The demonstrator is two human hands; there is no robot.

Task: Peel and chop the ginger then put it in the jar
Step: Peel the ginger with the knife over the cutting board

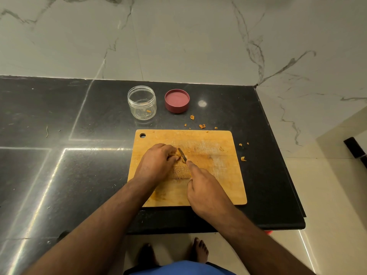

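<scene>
On the black worktop (59, 175), toward the back wall, a clear jar (142, 102) stands upright and open, with a small orange scrap showing at its lower wall. Just beside it to the right lies the dark red lid (177, 100), turned hollow side up and not touching the jar. In front of both sits the wooden cutting board (222, 175), with a hanging hole in its far left corner. The left hand (156, 162) rests on the board with its fingers curled over the ginger (174, 154), its grip holding the piece down; most of the ginger is hidden beneath the fingers. Touching it from the right is the knife (182, 155), its blade angled away from the person. The right hand (204, 192) has its grip closed round the handle, the forefinger stretched along the top toward the blade. Orange peel scraps (202, 126) lie scattered on the worktop behind the board and off its right edge.
</scene>
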